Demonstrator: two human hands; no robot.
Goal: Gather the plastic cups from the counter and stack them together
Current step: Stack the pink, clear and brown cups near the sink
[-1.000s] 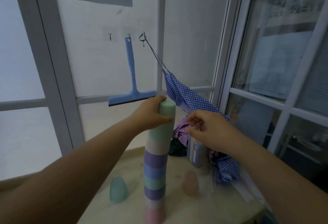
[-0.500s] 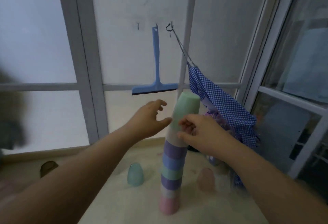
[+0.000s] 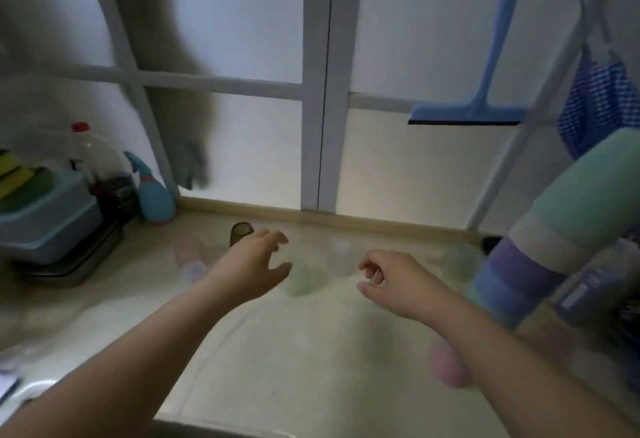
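Empty and spread-fingered, both the left hand and right hand reach toward the pale green cup at frame centre, likely to add it to the leaning cup stack at right.

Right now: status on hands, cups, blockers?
Left hand open, empty, reaching over counter. Right hand empty, fingers loosely curled. Cup stack at right, ungripped. Pale green cup loose beside left hand. Nothing blocking it.
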